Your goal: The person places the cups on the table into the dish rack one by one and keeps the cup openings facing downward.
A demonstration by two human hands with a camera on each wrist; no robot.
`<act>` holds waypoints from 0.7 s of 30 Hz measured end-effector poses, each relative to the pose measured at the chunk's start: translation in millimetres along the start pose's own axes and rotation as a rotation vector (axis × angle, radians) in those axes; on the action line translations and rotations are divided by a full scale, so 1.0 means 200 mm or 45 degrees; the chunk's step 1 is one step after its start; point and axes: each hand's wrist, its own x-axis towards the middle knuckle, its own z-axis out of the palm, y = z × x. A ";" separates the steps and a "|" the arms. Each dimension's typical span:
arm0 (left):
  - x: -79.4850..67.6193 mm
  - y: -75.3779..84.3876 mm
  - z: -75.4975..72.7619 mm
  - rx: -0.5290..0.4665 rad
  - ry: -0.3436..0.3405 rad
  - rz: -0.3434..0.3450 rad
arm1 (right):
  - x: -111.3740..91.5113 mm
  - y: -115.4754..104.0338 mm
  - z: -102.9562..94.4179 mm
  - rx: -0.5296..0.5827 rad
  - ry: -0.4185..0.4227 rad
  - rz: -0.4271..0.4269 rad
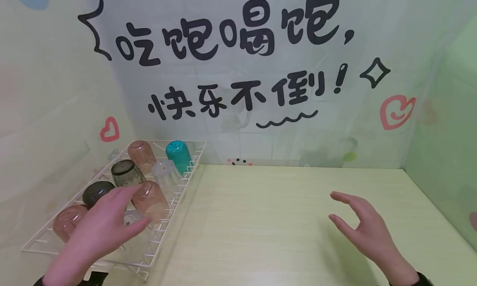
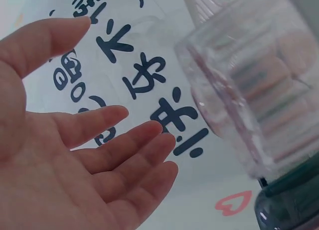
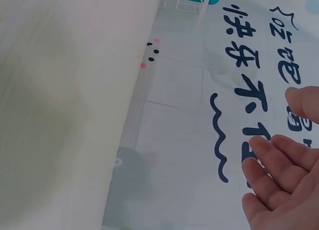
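My left hand [image 1: 102, 228] hovers over the front part of a white wire rack [image 1: 150, 264], thumb and fingers spread apart, holding nothing. Nearest its fingertips stands an upturned pink glass [image 1: 150, 199]. A clear glass [image 1: 132, 216] is partly hidden behind the thumb. On the hand's far left are a dark glass [image 1: 97, 192] and another pink glass [image 1: 71, 219]. In the left wrist view a clear ribbed glass [image 2: 259, 70] looms beside the bare palm. My right hand [image 1: 367, 230] is raised above the table's right side, thumb apart from the fingers, with nothing in it.
Farther back on the rack stand a smoky grey glass [image 1: 126, 174], a pink glass [image 1: 140, 152], a clear glass [image 1: 165, 172] and a teal glass [image 1: 179, 155], all upside down. The pale wooden table [image 1: 253, 219] meets a printed cloth backdrop [image 1: 231, 145] behind and at both sides.
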 end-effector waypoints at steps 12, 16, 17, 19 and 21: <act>0.05 0.13 -0.03 -0.057 0.070 0.072 | 0.03 -0.05 -0.05 -0.056 -0.024 -0.056; 0.08 0.18 -0.04 -0.086 0.063 0.054 | 0.04 -0.07 -0.07 -0.070 -0.043 -0.041; 0.08 0.20 -0.04 -0.093 0.064 0.048 | 0.04 -0.07 -0.07 -0.069 -0.047 -0.041; 0.09 0.23 -0.03 -0.106 0.077 0.043 | 0.04 -0.08 -0.08 -0.071 -0.056 -0.034; 0.10 0.26 -0.03 -0.112 0.081 0.028 | 0.05 -0.09 -0.08 -0.073 -0.061 -0.033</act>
